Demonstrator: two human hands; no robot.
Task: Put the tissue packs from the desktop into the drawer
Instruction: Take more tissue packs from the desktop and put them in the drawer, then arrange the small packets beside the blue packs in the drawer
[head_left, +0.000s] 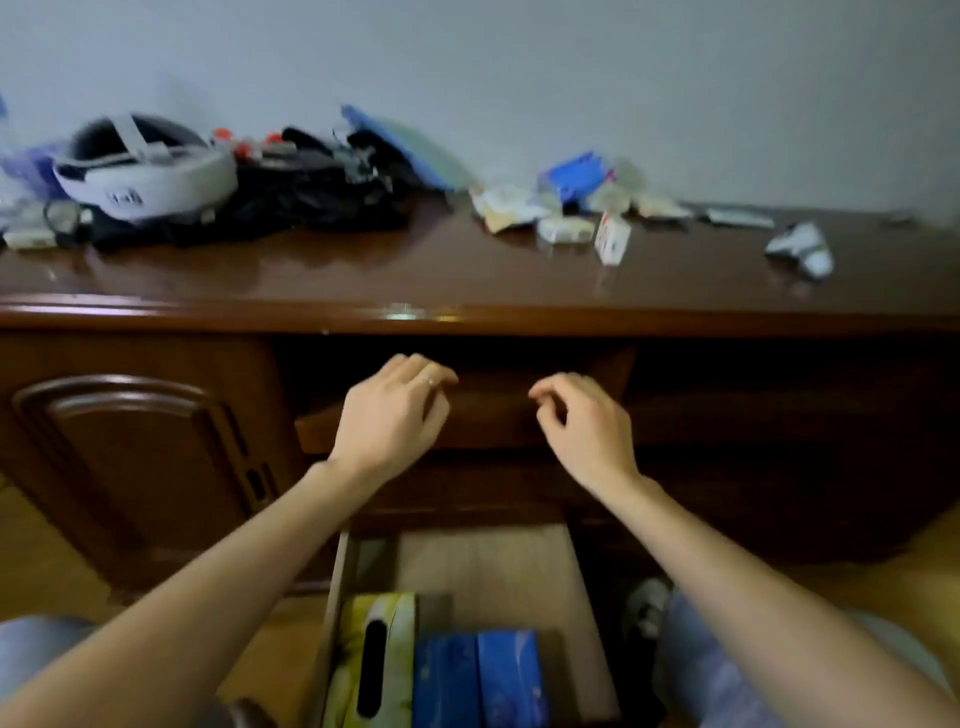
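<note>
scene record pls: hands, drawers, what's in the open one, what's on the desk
left hand: fingers curled, resting on upper drawer front, holding nothing
right hand: loosely curled, empty, just over the same front
upper drawer: slightly pulled out, inside dark
lower drawer: open wide
lower drawer contents: yellow tissue box, two blue packs
desktop: small tissue packs at back right, headset and black bag at left, white controller at right
image: motion blurred

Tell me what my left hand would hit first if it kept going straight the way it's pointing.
Probably the dark wooden panel under the desktop edge: the left hand reaches forward toward it, fingers curled and empty. Depth is unclear, so it may already be touching.
</note>
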